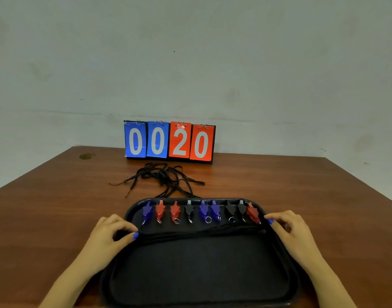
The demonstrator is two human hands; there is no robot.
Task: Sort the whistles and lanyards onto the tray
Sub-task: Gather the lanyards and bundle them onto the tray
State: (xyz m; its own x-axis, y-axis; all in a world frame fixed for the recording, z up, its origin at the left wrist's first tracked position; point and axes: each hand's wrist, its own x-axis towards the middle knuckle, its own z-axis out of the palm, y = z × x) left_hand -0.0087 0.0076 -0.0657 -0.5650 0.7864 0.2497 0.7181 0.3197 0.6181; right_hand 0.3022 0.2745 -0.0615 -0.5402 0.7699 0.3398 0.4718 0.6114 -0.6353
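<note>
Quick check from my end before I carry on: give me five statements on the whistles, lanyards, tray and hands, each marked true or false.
1. Nine whistles lie in a row along the far edge of the tray. True.
2. All the whistles are blue. False: three are blue, three red, three black.
3. A tangle of black lanyards lies on the table, between the tray and the scoreboard. True.
4. The scoreboard reads 2000. False: it reads 0020.
5. The left hand and the right hand are at opposite ends of a black lanyard stretched across the tray. True.
</note>
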